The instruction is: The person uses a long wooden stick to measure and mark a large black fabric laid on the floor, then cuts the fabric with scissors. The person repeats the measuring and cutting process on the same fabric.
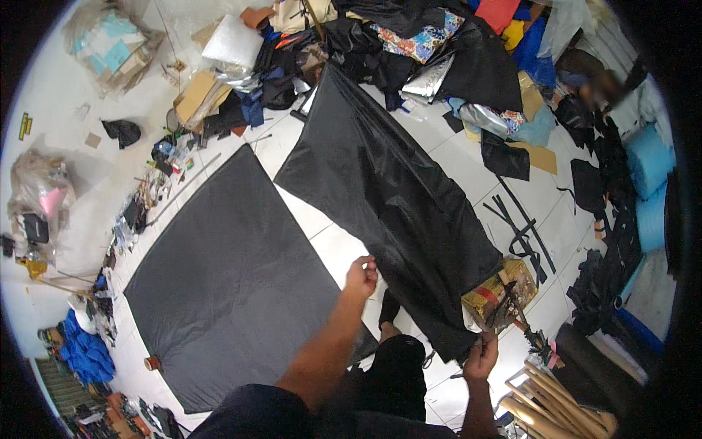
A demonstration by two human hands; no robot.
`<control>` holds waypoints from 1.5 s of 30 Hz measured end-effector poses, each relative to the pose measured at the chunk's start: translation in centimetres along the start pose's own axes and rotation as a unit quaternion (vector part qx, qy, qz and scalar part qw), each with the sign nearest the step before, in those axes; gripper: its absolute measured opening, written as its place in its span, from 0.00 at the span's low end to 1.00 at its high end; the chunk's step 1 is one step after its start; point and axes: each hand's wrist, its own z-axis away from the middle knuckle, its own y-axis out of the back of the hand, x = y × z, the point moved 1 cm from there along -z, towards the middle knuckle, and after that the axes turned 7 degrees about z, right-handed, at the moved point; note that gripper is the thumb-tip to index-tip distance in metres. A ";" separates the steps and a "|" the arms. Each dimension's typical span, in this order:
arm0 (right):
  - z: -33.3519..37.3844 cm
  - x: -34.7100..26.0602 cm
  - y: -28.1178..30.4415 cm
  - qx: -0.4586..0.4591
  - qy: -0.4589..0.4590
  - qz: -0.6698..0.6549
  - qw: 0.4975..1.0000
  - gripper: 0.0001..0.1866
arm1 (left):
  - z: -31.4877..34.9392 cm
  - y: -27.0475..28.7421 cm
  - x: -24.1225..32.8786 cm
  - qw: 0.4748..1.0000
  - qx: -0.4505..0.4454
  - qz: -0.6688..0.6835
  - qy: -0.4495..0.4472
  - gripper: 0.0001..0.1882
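Dark top (380, 426), short left sleeve (256, 407) ending near the elbow. Black trouser leg (401, 369). Left hand (360, 278) and right hand (480, 357) bare.

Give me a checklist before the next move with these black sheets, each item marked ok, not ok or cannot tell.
1. Right hand gripping the held sheet at its near end: ok.
2. Left hand gripping that sheet's left edge: cannot tell; the fingertips are at the edge, but the grip is unclear.
3. Held sheet smooth: not ok; long folds run along it.
4. Second sheet spread out on the floor: ok, mostly flat.
5. Held sheet free of the cardboard box: cannot tell; they meet in this view, but contact is unclear.
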 end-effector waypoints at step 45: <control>53.7 -33.7 -35.8 -0.050 -0.098 0.168 0.980 0.18 | 20.8 30.6 50.7 0.894 -0.222 -0.346 -0.177 0.30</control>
